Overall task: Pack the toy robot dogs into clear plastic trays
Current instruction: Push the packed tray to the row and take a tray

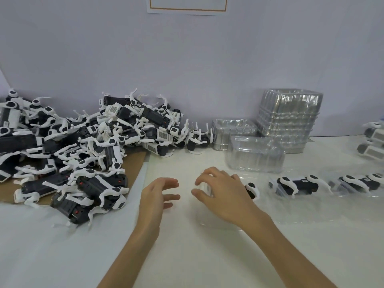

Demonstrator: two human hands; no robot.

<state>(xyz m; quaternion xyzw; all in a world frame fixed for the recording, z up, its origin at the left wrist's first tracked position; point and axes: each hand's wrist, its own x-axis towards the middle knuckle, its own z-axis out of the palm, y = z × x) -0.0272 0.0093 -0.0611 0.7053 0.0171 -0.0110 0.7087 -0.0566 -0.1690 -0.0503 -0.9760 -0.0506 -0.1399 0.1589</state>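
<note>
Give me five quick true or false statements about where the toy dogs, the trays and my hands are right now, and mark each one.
1. The big pile of toy robot dogs lies to the left of the hands. True.
2. The tall stack of clear trays stands at the near edge of the table. False: it stands at the back, against the wall.
3. The right hand rests on a dog in a clear tray. True.
4. The left hand grips a dog. False: it is open and empty.
5. Two packed dogs lie to the right of the right hand. True.
</note>
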